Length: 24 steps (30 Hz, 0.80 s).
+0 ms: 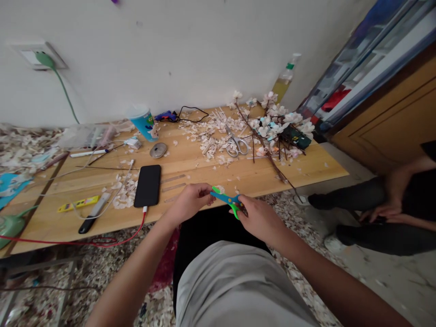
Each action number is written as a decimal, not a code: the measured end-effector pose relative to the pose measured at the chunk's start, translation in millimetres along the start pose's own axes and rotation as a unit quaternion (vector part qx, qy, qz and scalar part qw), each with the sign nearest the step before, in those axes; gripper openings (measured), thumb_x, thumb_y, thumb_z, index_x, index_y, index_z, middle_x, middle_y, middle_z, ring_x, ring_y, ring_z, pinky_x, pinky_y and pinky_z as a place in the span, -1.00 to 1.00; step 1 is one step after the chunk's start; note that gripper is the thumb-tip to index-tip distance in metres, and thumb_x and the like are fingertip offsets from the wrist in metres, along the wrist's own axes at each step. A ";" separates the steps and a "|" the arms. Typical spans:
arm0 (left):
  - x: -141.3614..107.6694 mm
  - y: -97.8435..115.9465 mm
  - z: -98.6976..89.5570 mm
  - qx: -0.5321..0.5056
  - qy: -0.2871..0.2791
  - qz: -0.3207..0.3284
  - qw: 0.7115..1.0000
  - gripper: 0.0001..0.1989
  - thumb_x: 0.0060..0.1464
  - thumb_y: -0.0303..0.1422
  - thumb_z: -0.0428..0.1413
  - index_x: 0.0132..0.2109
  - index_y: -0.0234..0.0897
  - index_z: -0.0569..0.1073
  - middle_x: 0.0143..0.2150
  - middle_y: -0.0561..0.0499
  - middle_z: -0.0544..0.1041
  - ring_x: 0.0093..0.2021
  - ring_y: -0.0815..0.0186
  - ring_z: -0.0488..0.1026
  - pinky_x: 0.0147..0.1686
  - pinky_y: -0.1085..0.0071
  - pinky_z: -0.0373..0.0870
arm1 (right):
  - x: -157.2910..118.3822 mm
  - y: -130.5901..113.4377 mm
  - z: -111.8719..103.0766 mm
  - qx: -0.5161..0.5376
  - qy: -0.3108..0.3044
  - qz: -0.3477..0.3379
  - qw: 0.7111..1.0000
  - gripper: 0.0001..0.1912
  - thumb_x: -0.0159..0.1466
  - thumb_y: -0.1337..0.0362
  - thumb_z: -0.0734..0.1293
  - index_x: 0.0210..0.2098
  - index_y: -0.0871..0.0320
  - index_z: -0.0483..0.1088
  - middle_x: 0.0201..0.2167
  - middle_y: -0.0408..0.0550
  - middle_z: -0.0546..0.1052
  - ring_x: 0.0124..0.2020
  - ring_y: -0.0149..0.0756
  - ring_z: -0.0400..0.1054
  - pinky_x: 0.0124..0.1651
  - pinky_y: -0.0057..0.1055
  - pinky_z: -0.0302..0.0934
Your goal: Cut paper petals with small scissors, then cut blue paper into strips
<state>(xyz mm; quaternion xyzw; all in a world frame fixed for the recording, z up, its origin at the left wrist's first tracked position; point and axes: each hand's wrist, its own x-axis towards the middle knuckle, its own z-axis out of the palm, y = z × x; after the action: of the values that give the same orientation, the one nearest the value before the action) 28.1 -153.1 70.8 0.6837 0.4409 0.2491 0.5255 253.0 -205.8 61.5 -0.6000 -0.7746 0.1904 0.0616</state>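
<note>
My right hand [259, 217] grips a pair of small scissors [224, 197] with blue and green parts, its fingers at the handles. The scissors point left, over the table's front edge. Just beyond the blade tips is my left hand [193, 200], its thumb and fingers pinched together. Whatever lies in that pinch is too small or hidden to make out. Behind the hands, pale petal scraps [213, 143] cover part of the wooden table. A grey-handled pair of scissors [237, 146] rests among them.
Branches with white blossoms [272, 125] lie at the right, near a bottle [285, 79]. A black phone [147, 185] with a red cable [136, 231], a utility knife [94, 213] and a blue cup [145, 123] are left. Another person's hands [383, 211] show far right.
</note>
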 end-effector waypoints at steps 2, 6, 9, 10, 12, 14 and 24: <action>1.6 1.7 -4.4 0.032 -0.013 -0.002 0.999 -0.85 0.07 -0.38 0.06 -0.33 -0.30 0.52 -0.43 0.04 0.50 -0.42 0.38 0.39 -0.38 0.49 0.27 | 0.2 -0.7 0.0 -0.012 0.004 0.001 1.000 -0.93 0.29 0.26 0.28 -0.30 0.12 0.31 -0.34 -0.07 0.56 -0.36 -0.26 0.42 -0.39 -0.40 -0.10; 5.7 5.0 -8.6 0.063 -0.032 -0.008 0.997 -0.84 0.08 -0.33 0.08 -0.36 -0.31 0.50 -0.47 0.06 0.49 -0.45 0.39 0.37 -0.41 0.49 0.26 | -1.6 -0.4 1.0 -0.046 0.018 0.019 0.999 -0.93 0.31 0.27 0.25 -0.31 0.11 0.34 -0.37 -0.06 0.57 -0.40 -0.25 0.42 -0.43 -0.39 -0.14; 8.0 2.6 -5.5 0.012 -0.026 -0.023 0.999 -0.80 0.08 -0.25 0.11 -0.32 -0.32 0.51 -0.46 0.04 0.49 -0.45 0.38 0.39 -0.40 0.48 0.30 | -3.8 4.4 2.2 -0.022 0.035 0.030 0.999 -0.93 0.28 0.30 0.26 -0.30 0.11 0.38 -0.39 -0.05 0.58 -0.42 -0.25 0.42 -0.44 -0.41 -0.12; 8.2 0.7 -3.4 -0.014 -0.016 -0.029 0.999 -0.79 0.07 -0.23 0.13 -0.31 -0.32 0.51 -0.45 0.03 0.49 -0.44 0.38 0.40 -0.39 0.47 0.31 | -4.5 7.0 2.7 0.006 0.045 0.037 0.998 -0.93 0.27 0.30 0.26 -0.30 0.10 0.39 -0.41 -0.05 0.58 -0.43 -0.25 0.42 -0.44 -0.42 -0.09; 7.8 -3.9 1.7 -0.064 0.010 -0.038 0.997 -0.76 0.05 -0.21 0.15 -0.29 -0.33 0.50 -0.44 0.02 0.49 -0.43 0.38 0.40 -0.37 0.46 0.33 | -5.5 12.8 3.8 0.080 0.066 0.054 0.993 -0.89 0.27 0.28 0.25 -0.28 0.10 0.42 -0.44 -0.06 0.58 -0.45 -0.24 0.42 -0.44 -0.43 -0.02; 6.5 -8.2 7.1 -0.110 0.032 -0.048 0.992 -0.76 0.02 -0.21 0.18 -0.31 -0.34 0.49 -0.44 0.03 0.48 -0.44 0.39 0.40 -0.36 0.45 0.34 | -6.8 18.0 5.8 0.153 0.078 0.067 0.983 -0.87 0.27 0.26 0.25 -0.27 0.10 0.44 -0.43 -0.05 0.58 -0.45 -0.24 0.42 -0.43 -0.44 0.05; 5.5 -13.8 20.6 -0.230 0.064 -0.092 0.967 -0.70 -0.06 -0.17 0.26 -0.37 -0.35 0.46 -0.47 0.05 0.48 -0.47 0.42 0.39 -0.37 0.44 0.36 | -25.9 39.2 31.8 0.383 0.492 0.053 0.781 -0.77 0.27 0.11 0.27 -0.15 0.05 0.20 -0.33 -0.14 0.38 -0.43 -0.35 0.28 -0.36 -0.40 0.24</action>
<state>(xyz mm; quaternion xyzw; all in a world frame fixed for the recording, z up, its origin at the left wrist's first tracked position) 42.6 -157.8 50.4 0.4835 0.4650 0.3376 0.6603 285.3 -229.3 21.2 -0.5795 -0.4696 0.1534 0.6482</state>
